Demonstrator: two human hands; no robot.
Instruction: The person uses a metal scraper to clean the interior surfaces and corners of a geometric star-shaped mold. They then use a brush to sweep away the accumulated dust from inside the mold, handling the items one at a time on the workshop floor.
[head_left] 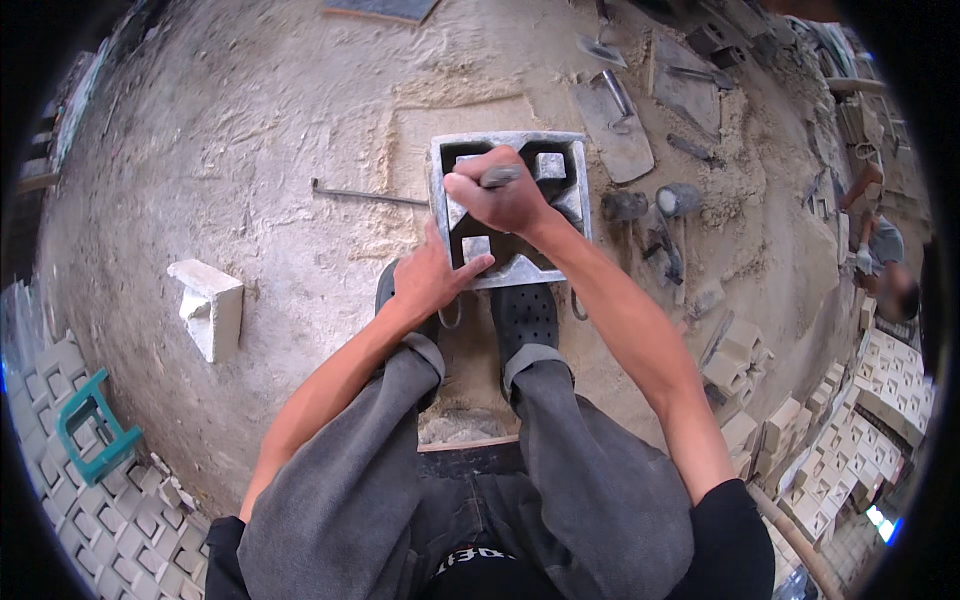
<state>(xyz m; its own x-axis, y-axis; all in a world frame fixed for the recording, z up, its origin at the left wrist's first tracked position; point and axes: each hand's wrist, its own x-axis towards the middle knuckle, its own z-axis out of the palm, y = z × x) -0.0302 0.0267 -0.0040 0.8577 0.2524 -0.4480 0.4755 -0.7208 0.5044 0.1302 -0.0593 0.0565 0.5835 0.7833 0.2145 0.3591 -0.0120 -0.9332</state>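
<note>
So I'm looking straight down at a square metal mould [510, 145] sitting on the sandy ground just beyond my feet, grey cement packed into its shaped cavities. My right hand [500, 195] is over the middle of it, fist closed around a short grey tool [500, 177]. My left hand [432, 275] lies mostly open on the near left corner, fingers pressing on the rim. A thin metal rod [365, 193] lies left of the mould, a pale cast block [210, 305] sits further left, and trowels [615, 120] lie far right.
</note>
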